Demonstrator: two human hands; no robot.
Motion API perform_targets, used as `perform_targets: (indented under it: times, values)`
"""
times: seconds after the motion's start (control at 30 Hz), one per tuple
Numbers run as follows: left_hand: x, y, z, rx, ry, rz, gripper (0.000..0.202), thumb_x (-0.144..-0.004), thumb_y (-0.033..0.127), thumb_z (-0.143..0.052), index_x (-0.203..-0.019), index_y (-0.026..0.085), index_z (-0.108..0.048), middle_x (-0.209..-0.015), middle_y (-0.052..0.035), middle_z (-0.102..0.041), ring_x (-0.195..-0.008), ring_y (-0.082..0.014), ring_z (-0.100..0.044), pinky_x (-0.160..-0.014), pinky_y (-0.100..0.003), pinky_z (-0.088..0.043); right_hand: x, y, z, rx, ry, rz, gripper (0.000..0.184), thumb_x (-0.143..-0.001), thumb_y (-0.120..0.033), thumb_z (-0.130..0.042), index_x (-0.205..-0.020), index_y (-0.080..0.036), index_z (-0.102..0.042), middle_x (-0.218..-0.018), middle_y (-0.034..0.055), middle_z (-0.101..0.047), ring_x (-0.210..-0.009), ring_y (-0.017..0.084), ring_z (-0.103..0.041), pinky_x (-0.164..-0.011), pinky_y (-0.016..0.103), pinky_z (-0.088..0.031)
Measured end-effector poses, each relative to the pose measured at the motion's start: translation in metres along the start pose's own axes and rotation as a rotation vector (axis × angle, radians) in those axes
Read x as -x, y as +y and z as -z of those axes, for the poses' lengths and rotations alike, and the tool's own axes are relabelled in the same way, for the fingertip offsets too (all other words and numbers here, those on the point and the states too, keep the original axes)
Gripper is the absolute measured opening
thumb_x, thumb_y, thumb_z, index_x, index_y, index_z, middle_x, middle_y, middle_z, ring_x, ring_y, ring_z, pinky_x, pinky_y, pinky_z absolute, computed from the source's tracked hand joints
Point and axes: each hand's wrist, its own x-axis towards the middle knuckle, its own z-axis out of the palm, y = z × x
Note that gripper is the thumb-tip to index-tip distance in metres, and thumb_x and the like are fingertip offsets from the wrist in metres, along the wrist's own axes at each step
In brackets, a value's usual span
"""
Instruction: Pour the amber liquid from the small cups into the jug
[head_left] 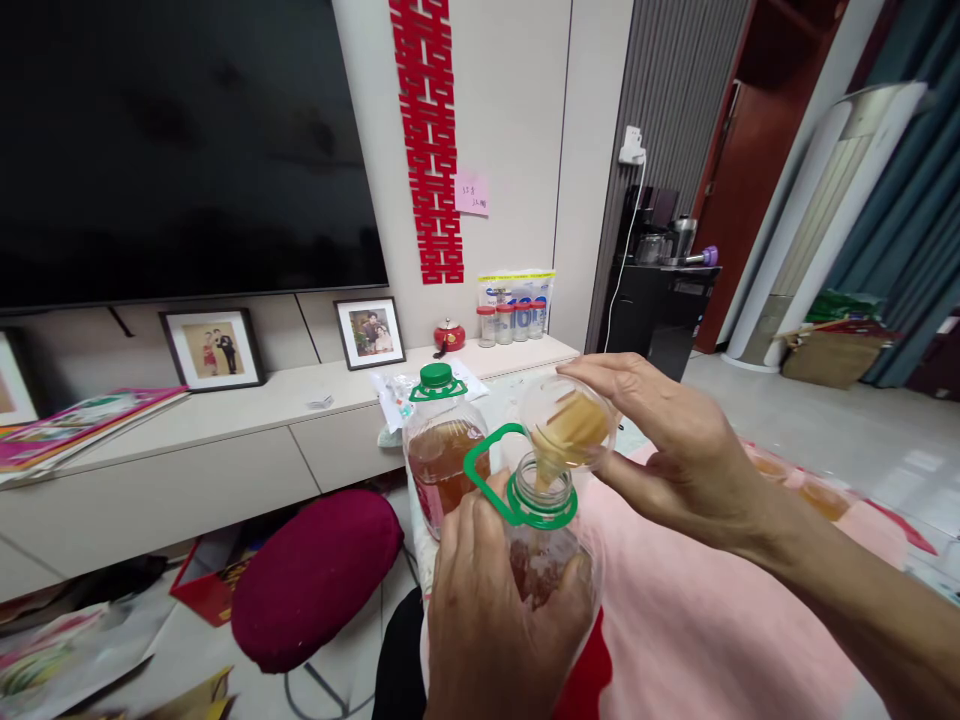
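Observation:
My left hand [502,590] is wrapped around the body of a clear plastic jug [551,560] with a green collar and carry handle. The jug is uncapped, and amber-brown liquid shows inside. In my right hand [667,440] is a clear plastic cup [534,410], tilted over the jug's mouth. Yellowish liquid runs from the cup's rim into the neck. Just behind stands a second jug [448,445], green-capped and partly filled with brown liquid.
A pink cloth [712,610] covers the surface at right, with more amber-filled containers [821,497] on it. A maroon round stool [319,575] stands at left. Behind, a white cabinet [330,435] holds framed photos, a red pot [449,336] and several red-lidded jars [504,325].

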Motion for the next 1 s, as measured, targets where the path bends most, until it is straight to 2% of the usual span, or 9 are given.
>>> perform_targets:
  times: [0.2,0.37,0.5,0.63,0.8,0.9,1.0]
  values:
    - [0.000,0.000,0.000,0.028,0.042,-0.014,0.055,-0.079,0.043,-0.065,-0.128,0.028,-0.046,-0.102,-0.0039,-0.067,-0.096,-0.0274,-0.068,-0.080,-0.050,-0.062,-0.004,-0.003,0.003,0.068,-0.004,0.067,0.052,-0.081,0.002,-0.062,-0.132,-0.005,-0.059,-0.124,0.0195,-0.069,-0.121,0.026,-0.063,-0.105,0.042,-0.053]
    - [-0.002,0.004,-0.001,0.045,-0.006,0.039,0.050,-0.076,0.042,-0.066,-0.122,0.027,-0.053,-0.101,-0.0045,-0.067,-0.097,-0.0287,-0.066,-0.082,-0.051,-0.060,-0.007,-0.005,0.004,0.139,-0.018,0.117,0.049,-0.083,0.000,-0.062,-0.132,-0.005,-0.059,-0.124,0.0202,-0.068,-0.121,0.027,-0.062,-0.105,0.043,-0.053]
    - [-0.004,0.008,0.003,0.082,-0.028,0.081,0.044,-0.076,0.041,-0.063,-0.117,0.026,-0.055,-0.098,-0.0050,-0.066,-0.094,-0.0276,-0.064,-0.084,-0.051,-0.057,-0.008,-0.007,0.004,0.179,-0.007,0.150,0.045,-0.089,-0.004,-0.062,-0.133,-0.012,-0.058,-0.126,0.0188,-0.068,-0.121,0.028,-0.063,-0.104,0.047,-0.054]
    - [-0.006,0.008,0.007,0.128,-0.088,0.103,0.044,-0.076,0.040,-0.063,-0.116,0.026,-0.055,-0.092,-0.0043,-0.064,-0.094,-0.0277,-0.063,-0.086,-0.052,-0.056,-0.011,-0.010,0.003,0.227,-0.004,0.173,0.037,-0.096,-0.008,-0.054,-0.132,-0.018,-0.058,-0.128,0.0168,-0.071,-0.122,0.029,-0.065,-0.104,0.052,-0.055]
    - [-0.003,0.015,0.007,0.067,-0.019,0.145,0.048,-0.078,0.045,-0.060,-0.120,0.025,-0.048,-0.093,-0.0031,-0.061,-0.092,-0.0288,-0.062,-0.084,-0.051,-0.055,-0.015,-0.017,0.004,0.308,-0.010,0.224,0.031,-0.098,-0.006,-0.054,-0.126,-0.014,-0.064,-0.128,0.0166,-0.072,-0.128,0.030,-0.063,-0.108,0.050,-0.052]
    - [-0.001,0.023,0.011,0.057,-0.013,0.217,0.044,-0.082,0.050,-0.054,-0.118,0.025,-0.048,-0.096,-0.0031,-0.060,-0.099,-0.0313,-0.060,-0.088,-0.053,-0.052,-0.014,-0.015,0.008,0.198,-0.023,0.155,0.031,-0.097,-0.009,-0.056,-0.127,-0.009,-0.064,-0.129,0.0193,-0.071,-0.128,0.028,-0.061,-0.111,0.049,-0.049]
    - [-0.003,0.027,0.015,0.090,-0.070,0.275,0.058,-0.080,0.063,-0.055,-0.123,0.024,-0.051,-0.107,-0.0064,-0.062,-0.107,-0.0344,-0.059,-0.092,-0.055,-0.049,0.001,0.001,0.010,-0.024,0.015,-0.076,0.044,-0.091,-0.021,-0.072,-0.132,-0.009,-0.061,-0.130,0.0183,-0.069,-0.126,0.025,-0.061,-0.108,0.046,-0.050]
